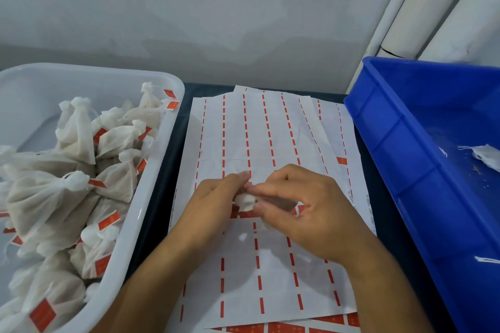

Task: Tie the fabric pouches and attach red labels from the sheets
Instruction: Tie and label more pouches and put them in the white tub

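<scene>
Both hands meet over the middle of the worktop, above the label sheets (270,138): the left hand (216,197) and the right hand (305,205) each pinch at the gathered neck of one small white pouch (244,201), held just off the paper; most of its body is hidden behind the fingers, so I cannot tell how far the knot has got. The likely trouble, as I see it, is the neck slipping from the fingertips before the tie bites, which would leave the pouch loose or spill its filling onto the sheets. The top sheet looks nearly stripped, only thin red strips left between the empty columns, with one whole red label (341,161) near its right edge and more red peeking out from a sheet beneath at the near edge, so reaching for a label may mean lifting paper with a pouch in hand. A white tub (151,178) along the left edge is heaped with tied, labelled pouches, and a blue crate (405,143) on the right holds a few white scraps; both crowd the sheets closely, leaving little elbow room
</scene>
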{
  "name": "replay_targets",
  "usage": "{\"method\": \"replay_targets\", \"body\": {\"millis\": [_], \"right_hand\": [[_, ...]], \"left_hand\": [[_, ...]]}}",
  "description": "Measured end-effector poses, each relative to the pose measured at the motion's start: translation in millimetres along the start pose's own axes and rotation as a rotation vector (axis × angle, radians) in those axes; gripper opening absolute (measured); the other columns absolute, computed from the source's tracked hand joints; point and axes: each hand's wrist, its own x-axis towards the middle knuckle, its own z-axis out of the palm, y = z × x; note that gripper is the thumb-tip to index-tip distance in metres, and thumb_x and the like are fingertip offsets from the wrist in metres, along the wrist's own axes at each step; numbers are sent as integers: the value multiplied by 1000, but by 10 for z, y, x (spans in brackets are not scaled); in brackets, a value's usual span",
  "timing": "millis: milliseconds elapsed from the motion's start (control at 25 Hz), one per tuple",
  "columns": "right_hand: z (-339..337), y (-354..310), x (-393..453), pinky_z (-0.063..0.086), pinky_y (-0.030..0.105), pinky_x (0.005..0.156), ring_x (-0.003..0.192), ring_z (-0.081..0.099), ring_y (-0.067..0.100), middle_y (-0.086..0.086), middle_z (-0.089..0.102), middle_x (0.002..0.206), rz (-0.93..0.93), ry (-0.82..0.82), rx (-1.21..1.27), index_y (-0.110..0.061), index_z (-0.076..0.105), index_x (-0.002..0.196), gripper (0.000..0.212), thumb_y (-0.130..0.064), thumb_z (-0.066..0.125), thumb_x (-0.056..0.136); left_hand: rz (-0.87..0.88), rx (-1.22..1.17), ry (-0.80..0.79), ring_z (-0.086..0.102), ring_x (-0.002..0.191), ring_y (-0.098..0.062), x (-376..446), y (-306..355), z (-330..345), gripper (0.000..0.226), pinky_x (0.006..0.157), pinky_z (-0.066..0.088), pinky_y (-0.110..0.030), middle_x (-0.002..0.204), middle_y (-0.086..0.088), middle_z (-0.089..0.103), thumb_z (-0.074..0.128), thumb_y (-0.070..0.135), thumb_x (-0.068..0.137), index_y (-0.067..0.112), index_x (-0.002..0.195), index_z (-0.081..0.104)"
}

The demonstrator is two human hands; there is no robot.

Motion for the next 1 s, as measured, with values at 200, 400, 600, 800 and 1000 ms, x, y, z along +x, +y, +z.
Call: {"method": "replay_targets", "body": {"millis": [200,400,600,800,1000], "right_hand": [[-29,45,-4,51,17,85,104,60,5,-25,60,103,1,54,-93,-46,70,124,35,-54,64,91],[-47,72,5,55,23,84,104,63,6,-23,66,105,-17,110,-118,-42,72,123,29,-43,63,96],[-47,53,22,56,19,76,95,66,11,-13,69,103,-46,180,-30,-32,74,122,27,-24,66,97],[22,-1,50,54,16,76,97,69,11,-14,73,100,12,289,96,-31,77,110,19,-23,66,97],[179,-55,109,52,12,73,93,69,8,-15,73,93,134,398,179,-29,75,99,13,-33,63,96]], "left_hand": [[-53,-52,-122,71,108,-23,-2,-26,-26,47,100,53,-51,110,-1,77,46,48,79,29,107,79],[26,20,-190,69,113,-22,-38,22,9,37,102,53,-46,120,6,73,54,47,88,34,114,76],[153,-83,-194,66,119,-21,-67,52,2,31,106,50,-49,127,12,70,64,47,87,29,107,81],[231,-66,-164,71,106,-12,-65,76,-16,32,81,58,-23,113,9,75,68,56,84,31,98,83],[295,-27,-48,66,112,-7,-50,74,38,34,90,55,-27,116,15,71,65,61,76,37,95,81]]}}
